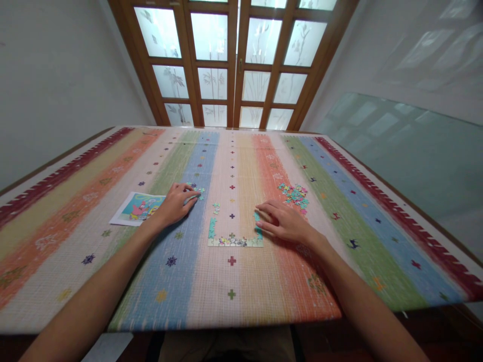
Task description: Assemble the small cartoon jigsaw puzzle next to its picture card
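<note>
A partly joined jigsaw frame (236, 242) lies on the tablecloth, with a bottom row, a teal left column (212, 229) and a teal right column (258, 232). My right hand (285, 221) rests over that right column, its thumb and fingers apart and touching the edge pieces. To the left, my left hand (177, 205) is at a small group of loose puzzle pieces (202, 190), thumb and forefinger pinched together at a piece mostly hidden by the fingertips. A few joined pieces (216, 207) lie just above the left column.
A heap of loose puzzle pieces (294, 195) sits beyond my right hand. The printed cartoon picture (138, 208) lies partly under my left forearm. The striped tablecloth (232, 281) covers the table, whose front edge is near my body. Wooden glass doors (234, 63) stand behind.
</note>
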`<state>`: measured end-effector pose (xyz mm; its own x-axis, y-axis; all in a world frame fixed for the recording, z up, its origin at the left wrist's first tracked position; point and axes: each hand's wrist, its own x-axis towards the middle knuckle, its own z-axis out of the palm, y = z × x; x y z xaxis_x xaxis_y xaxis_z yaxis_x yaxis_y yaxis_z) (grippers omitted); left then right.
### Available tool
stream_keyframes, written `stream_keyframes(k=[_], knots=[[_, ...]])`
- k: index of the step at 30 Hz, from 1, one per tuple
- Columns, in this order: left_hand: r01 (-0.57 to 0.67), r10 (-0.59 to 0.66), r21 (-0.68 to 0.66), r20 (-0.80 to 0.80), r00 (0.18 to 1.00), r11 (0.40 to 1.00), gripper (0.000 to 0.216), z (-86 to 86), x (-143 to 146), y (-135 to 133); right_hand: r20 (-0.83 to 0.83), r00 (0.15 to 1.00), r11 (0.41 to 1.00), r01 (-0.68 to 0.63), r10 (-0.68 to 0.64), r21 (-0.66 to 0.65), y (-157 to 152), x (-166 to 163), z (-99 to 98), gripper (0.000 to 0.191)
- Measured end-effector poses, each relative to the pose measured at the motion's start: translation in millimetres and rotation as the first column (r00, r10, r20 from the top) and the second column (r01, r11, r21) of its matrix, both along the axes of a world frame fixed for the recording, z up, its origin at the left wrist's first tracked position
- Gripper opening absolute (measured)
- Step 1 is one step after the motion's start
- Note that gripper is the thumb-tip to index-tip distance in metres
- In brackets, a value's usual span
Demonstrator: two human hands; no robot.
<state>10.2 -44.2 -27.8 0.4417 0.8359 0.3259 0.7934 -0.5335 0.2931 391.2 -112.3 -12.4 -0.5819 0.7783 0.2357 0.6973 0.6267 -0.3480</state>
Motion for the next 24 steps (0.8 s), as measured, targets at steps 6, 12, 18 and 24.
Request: stream_keyframes(k=[6,12,18,24], knots=[[0.001,-0.001,0.025,-0.005,1.0,1.0,0.029,-6.4,3,3,0.008,1.0,1.0,-0.004,0.003,0.014,0,0,-1.3,0.036],[-0.01,0.007,0.044,0.061,0.998,0.999,0.023,-2.5,2,-5,-0.025,1.0,1.0,0.006,-0.006,0.016,0,1,-2.8,0.043],[0.038,-0.041,0.037,0.081,0.996,0.999,0.025,-6.9,9,-8,-0.007,1.0,1.0,0.002,-0.002,0.017,-1,0,-1.6,0.04],[0.147,-0.152,0.057,0.082,0.985,0.987,0.029,-5.7,16,-15,-0.016,1.0,1.0,-0.002,0.002,0.018,-1,0,-1.4,0.039]])
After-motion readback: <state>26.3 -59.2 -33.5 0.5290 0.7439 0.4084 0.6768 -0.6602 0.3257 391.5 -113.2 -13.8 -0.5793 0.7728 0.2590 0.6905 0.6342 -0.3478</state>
